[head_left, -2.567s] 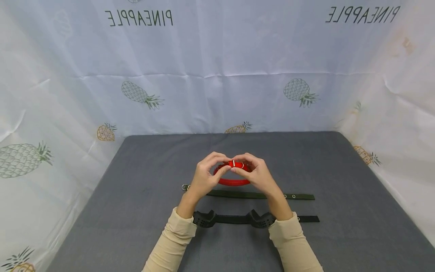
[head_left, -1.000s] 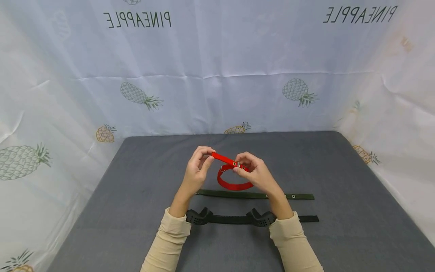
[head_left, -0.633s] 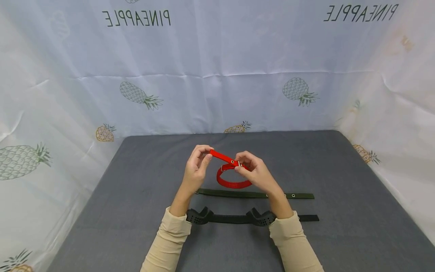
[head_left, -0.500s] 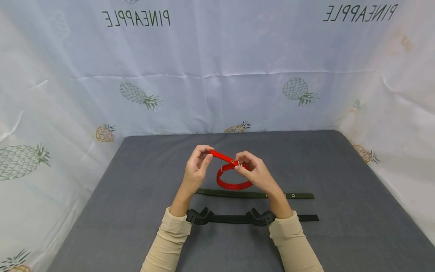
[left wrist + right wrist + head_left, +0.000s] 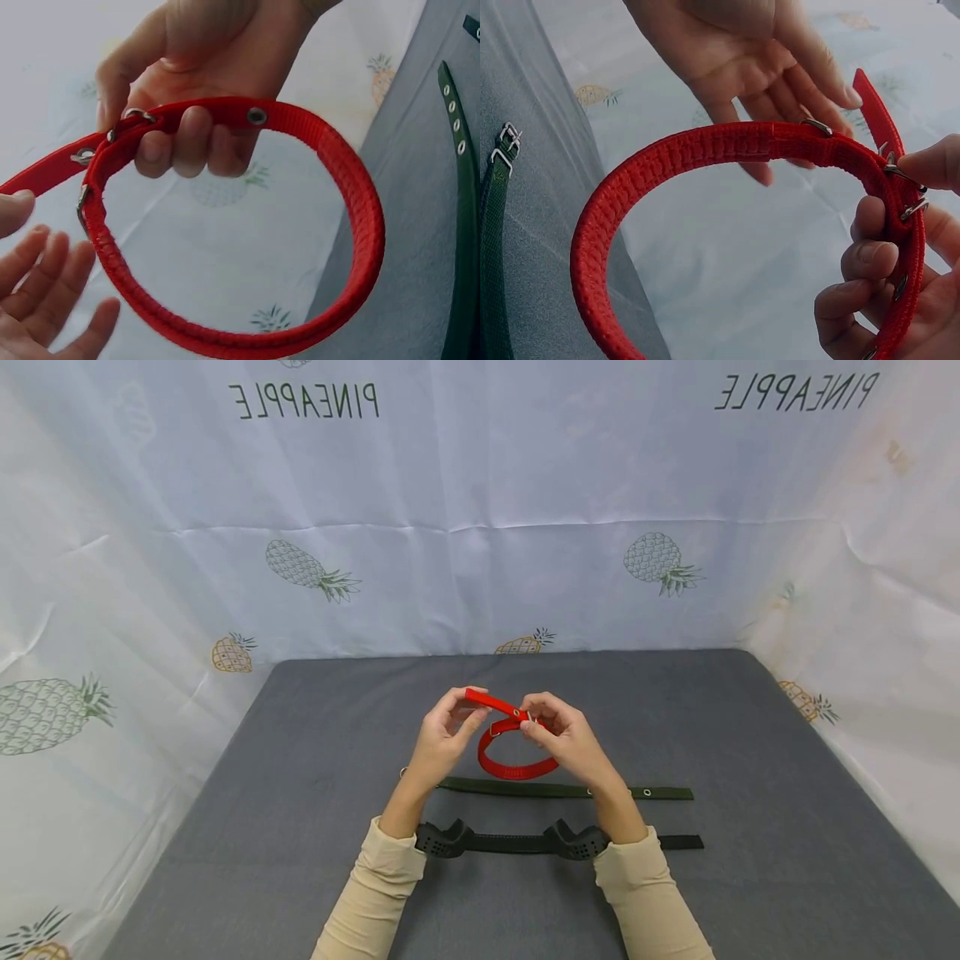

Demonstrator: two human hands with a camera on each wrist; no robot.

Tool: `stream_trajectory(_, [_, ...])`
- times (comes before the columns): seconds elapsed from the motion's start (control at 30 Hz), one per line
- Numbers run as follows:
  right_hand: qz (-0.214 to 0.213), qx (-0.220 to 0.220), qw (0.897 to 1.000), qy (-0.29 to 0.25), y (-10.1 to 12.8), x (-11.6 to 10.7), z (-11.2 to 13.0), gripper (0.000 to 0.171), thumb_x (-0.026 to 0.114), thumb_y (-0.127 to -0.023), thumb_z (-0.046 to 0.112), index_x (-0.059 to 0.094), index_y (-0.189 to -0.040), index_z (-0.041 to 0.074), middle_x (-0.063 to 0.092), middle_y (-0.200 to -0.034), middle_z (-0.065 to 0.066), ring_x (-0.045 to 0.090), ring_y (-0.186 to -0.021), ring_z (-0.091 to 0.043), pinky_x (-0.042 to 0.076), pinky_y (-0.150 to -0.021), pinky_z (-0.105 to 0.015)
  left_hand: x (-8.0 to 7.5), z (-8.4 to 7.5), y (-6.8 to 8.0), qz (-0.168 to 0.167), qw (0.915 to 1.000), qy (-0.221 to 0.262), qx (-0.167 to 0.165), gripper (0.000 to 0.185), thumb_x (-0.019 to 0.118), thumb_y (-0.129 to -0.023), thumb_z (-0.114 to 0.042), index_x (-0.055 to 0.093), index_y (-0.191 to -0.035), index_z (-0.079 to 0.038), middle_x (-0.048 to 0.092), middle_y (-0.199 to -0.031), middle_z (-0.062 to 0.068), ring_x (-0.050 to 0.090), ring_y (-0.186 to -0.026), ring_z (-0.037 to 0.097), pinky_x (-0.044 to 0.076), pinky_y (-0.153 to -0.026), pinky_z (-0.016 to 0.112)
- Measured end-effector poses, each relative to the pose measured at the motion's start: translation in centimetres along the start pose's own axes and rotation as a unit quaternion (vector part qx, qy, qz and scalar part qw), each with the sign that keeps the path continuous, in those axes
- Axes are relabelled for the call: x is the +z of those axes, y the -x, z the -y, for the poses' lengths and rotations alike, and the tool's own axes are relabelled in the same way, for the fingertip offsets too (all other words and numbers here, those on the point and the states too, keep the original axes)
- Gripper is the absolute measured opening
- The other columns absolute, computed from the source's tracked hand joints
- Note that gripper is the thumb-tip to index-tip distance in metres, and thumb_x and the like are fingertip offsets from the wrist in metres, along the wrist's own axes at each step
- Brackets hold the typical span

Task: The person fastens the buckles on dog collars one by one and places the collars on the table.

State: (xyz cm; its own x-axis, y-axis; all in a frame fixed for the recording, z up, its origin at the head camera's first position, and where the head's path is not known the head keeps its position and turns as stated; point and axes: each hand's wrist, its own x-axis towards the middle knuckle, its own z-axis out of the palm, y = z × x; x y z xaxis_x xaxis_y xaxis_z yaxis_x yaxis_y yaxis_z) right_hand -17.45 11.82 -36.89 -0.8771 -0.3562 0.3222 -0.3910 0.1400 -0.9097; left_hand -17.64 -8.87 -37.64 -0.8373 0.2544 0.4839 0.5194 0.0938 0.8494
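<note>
Red collar (image 5: 517, 752) held up over the mat (image 5: 300, 793), looped, free tail (image 5: 491, 702) sticking out toward the left hand (image 5: 442, 743). Right hand (image 5: 570, 747) pinching the collar at its buckle (image 5: 528, 720), fingers curled round the strap. Left hand loose, fingers nearly straight, touching the tail tip at most; real hold not clear. No containers in view. Green strap (image 5: 562, 791) flat on the mat just below the loop, black strap (image 5: 525, 842) nearer, under the wrists. Pineapple-print sheet (image 5: 480, 527) behind and at both sides.
</note>
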Motion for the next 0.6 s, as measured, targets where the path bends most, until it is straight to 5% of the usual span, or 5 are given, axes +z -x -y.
stream_trajectory(0.13, [-0.003, -0.011, 1.000, -0.005, 0.0, 0.0, -0.1, 0.017, 0.057, -0.094, 0.003, 0.057, -0.110, -0.002, 0.058, -0.081, 0.006, 0.050, -0.064, -0.005, 0.045, -0.057, -0.022, 0.3, -0.1, 0.1, 0.033, 0.9982, 0.020, -0.046, 0.027, 0.057, -0.096, -0.004, 0.055, -0.120, 0.005, 0.060, -0.119, 0.027, 0.062, -0.108, 0.040, 0.054, -0.090, 0.024])
stream_trajectory(0.4, [0.001, -0.024, 1.000, -0.005, 0.0, 0.3, -0.1, 0.019, 0.057, -0.095, 0.006, 0.058, -0.112, -0.003, 0.055, -0.080, 0.005, 0.047, -0.062, -0.005, 0.042, -0.055, -0.022, 1.1, -0.5, 0.2, 0.079, 0.9903, 0.028, -0.110, 0.027, 0.055, -0.099, -0.015, 0.058, -0.119, 0.004, 0.064, -0.108, 0.025, 0.065, -0.091, 0.014, 0.055, -0.087, 0.027])
stream_trajectory(0.6, [0.005, -0.021, 1.000, -0.021, 0.0, 0.5, -0.1, 0.020, 0.058, -0.096, 0.009, 0.058, -0.111, -0.005, 0.054, -0.078, 0.006, 0.042, -0.057, -0.015, 0.037, -0.051, -0.024, 1.5, -0.5, 0.2, 0.068, 0.9889, 0.037, -0.126, 0.023, 0.054, -0.099, -0.016, 0.063, -0.107, 0.004, 0.059, -0.081, 0.015, 0.051, -0.066, 0.007, 0.043, -0.060, 0.021])
